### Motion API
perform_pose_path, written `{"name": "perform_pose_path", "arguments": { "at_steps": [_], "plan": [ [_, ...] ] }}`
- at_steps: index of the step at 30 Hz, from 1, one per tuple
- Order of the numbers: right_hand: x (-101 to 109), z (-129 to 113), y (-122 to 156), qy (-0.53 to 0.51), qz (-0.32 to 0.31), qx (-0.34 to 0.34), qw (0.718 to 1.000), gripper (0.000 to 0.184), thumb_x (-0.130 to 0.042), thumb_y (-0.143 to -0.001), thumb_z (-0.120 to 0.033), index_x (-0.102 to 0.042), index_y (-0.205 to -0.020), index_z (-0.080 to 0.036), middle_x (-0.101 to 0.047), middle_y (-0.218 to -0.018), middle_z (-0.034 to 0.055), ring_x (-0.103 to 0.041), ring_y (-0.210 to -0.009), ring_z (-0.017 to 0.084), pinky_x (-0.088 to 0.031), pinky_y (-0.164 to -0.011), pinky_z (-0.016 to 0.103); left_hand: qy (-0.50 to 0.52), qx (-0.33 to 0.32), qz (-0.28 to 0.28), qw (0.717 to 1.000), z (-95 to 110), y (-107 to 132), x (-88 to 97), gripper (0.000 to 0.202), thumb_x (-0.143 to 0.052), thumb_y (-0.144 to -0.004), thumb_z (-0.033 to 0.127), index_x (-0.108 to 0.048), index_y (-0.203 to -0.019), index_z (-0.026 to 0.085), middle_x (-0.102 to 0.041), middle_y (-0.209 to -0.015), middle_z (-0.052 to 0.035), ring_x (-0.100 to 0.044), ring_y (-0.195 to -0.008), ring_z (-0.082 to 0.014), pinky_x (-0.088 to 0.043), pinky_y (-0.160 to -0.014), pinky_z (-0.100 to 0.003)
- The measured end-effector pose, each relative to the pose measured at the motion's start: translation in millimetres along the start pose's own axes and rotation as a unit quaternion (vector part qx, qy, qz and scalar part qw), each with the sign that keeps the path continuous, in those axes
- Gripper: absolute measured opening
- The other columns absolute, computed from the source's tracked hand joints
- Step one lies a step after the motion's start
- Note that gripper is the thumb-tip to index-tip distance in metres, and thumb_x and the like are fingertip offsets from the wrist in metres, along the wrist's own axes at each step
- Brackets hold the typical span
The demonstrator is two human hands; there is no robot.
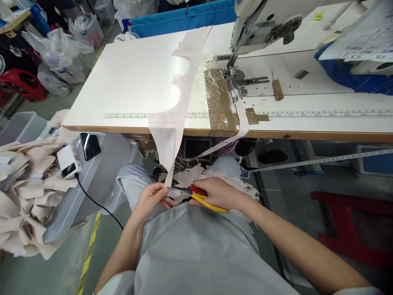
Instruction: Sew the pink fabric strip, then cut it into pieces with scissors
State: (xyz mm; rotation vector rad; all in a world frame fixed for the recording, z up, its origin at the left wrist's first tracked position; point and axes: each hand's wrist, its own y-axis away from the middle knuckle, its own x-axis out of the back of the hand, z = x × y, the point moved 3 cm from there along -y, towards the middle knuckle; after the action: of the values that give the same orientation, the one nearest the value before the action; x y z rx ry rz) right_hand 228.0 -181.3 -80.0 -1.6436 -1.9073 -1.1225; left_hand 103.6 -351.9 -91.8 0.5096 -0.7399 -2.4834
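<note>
While our left hand pinches the low tip of a long, pale pink fabric piece draped toward us over the flat white sewing table, our right hand grips red-and-yellow-handled metal scissors, blades pointing left, near that tip.

Smooth, matt cloth; metal scissors with plastic handles; glossy tabletop, its edge wood-like

Two hands are holding one pair of scissors and one pale panel; one sewing machine and one wooden-handled tool are sitting behind the front edge of one table, two devices near one clear bin's rim.
</note>
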Motion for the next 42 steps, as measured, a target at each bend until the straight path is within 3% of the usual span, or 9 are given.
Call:
{"name": "perform_pose_path", "arguments": {
  "at_steps": [21, 27, 30, 33, 35, 36, 37, 39, 42],
  "plan": [
    [-9, -1, -8, 0.021, 0.053, 0.006, 0.998, 0.042, -0.056, -0.082, -0.056, -0.044, -0.063, -0.020, -0.054, -0.059, 0.0012, -0.045, -0.054, 0.014, -0.021, -0.052, 0.026, 0.001, -0.003, -0.022, 1.000, -1, -1, 0.0, 0.038, -0.073, -0.072, 0.048, -0.062, -0.078, 0.012, -0.070, -0.065, -0.0073, -0.071, -0.063, -0.0215, -0.050, -0.051, -0.023],
    [-15, 8, -1, -0.031, 0.085, -0.011, 0.996, 0.045, -0.058, -0.080, -0.055, -0.035, -0.061, -0.021, -0.046, -0.056, -0.0017, -0.037, -0.052, 0.013, -0.020, -0.051, 0.026, -0.118, -0.011, -0.040, 0.992, -2, -4, 1.6, 0.035, -0.057, -0.085, 0.047, -0.062, -0.090, 0.013, -0.071, -0.074, -0.0085, -0.071, -0.069, -0.0217, -0.053, -0.056, -0.026],
    [-19, 16, 12, -0.082, 0.112, -0.026, 0.990, 0.043, -0.057, -0.080, -0.054, -0.035, -0.063, -0.021, -0.044, -0.058, -0.0031, -0.037, -0.053, 0.012, -0.022, -0.051, 0.025, -0.349, -0.122, -0.010, 0.929, 15, -7, -3.3, 0.029, -0.048, -0.092, 0.037, -0.059, -0.109, 0.017, -0.070, -0.100, -0.0091, -0.070, -0.081, -0.0201, -0.055, -0.066, -0.028],
    [-23, 19, 24, -0.158, 0.128, -0.032, 0.979, 0.043, -0.054, -0.082, -0.057, -0.036, -0.065, -0.021, -0.041, -0.059, -0.0040, -0.037, -0.054, 0.012, -0.026, -0.051, 0.024, -0.610, -0.281, -0.010, 0.741, 44, -18, -28.9, 0.031, -0.041, -0.092, 0.014, -0.056, -0.119, 0.018, -0.059, -0.127, -0.0103, -0.064, -0.101, -0.0202, -0.053, -0.081, -0.030],
    [-24, 18, 30, -0.198, 0.137, -0.034, 0.970, 0.045, -0.054, -0.082, -0.059, -0.037, -0.065, -0.021, -0.041, -0.059, -0.0043, -0.036, -0.055, 0.012, -0.027, -0.051, 0.023, -0.725, -0.309, -0.028, 0.615, 60, -34, -48.9, 0.038, -0.039, -0.089, 0.006, -0.056, -0.121, 0.015, -0.051, -0.136, -0.0139, -0.062, -0.102, -0.0219, -0.052, -0.080, -0.032],
    [-24, 17, 33, -0.212, 0.142, -0.034, 0.966, 0.046, -0.055, -0.082, -0.060, -0.037, -0.065, -0.021, -0.041, -0.059, -0.0042, -0.035, -0.055, 0.012, -0.028, -0.051, 0.023, -0.752, -0.297, -0.028, 0.588, 68, -45, -55.9, 0.037, -0.040, -0.088, 0.005, -0.058, -0.119, 0.013, -0.050, -0.136, -0.0163, -0.061, -0.100, -0.0234, -0.051, -0.078, -0.034],
    [-23, 16, 36, -0.223, 0.148, -0.036, 0.963, 0.046, -0.055, -0.082, -0.060, -0.038, -0.066, -0.021, -0.042, -0.059, -0.0041, -0.036, -0.056, 0.012, -0.028, -0.051, 0.023, -0.759, -0.277, -0.021, 0.588, 76, -57, -59.9, 0.035, -0.041, -0.086, 0.004, -0.062, -0.115, 0.010, -0.052, -0.132, -0.0191, -0.061, -0.099, -0.0257, -0.049, -0.078, -0.036],
    [-20, 16, 43, -0.239, 0.161, -0.049, 0.956, 0.045, -0.056, -0.082, -0.059, -0.040, -0.066, -0.020, -0.044, -0.061, -0.0034, -0.037, -0.057, 0.012, -0.030, -0.052, 0.023, -0.735, -0.235, 0.005, 0.637, 88, -78, -57.4, 0.030, -0.044, -0.083, 0.002, -0.069, -0.098, 0.006, -0.058, -0.117, -0.0242, -0.057, -0.102, -0.0318, -0.046, -0.081, -0.041],
    [-18, 24, 56, -0.264, 0.177, -0.080, 0.945, 0.045, -0.058, -0.081, -0.060, -0.042, -0.067, -0.020, -0.043, -0.062, -0.0031, -0.038, -0.057, 0.013, -0.031, -0.053, 0.024, -0.678, -0.196, 0.036, 0.708, 89, -95, -29.1, 0.025, -0.046, -0.077, 0.000, -0.069, -0.072, 0.005, -0.061, -0.096, -0.0275, -0.056, -0.102, -0.0367, -0.042, -0.080, -0.043]
  ]
}}
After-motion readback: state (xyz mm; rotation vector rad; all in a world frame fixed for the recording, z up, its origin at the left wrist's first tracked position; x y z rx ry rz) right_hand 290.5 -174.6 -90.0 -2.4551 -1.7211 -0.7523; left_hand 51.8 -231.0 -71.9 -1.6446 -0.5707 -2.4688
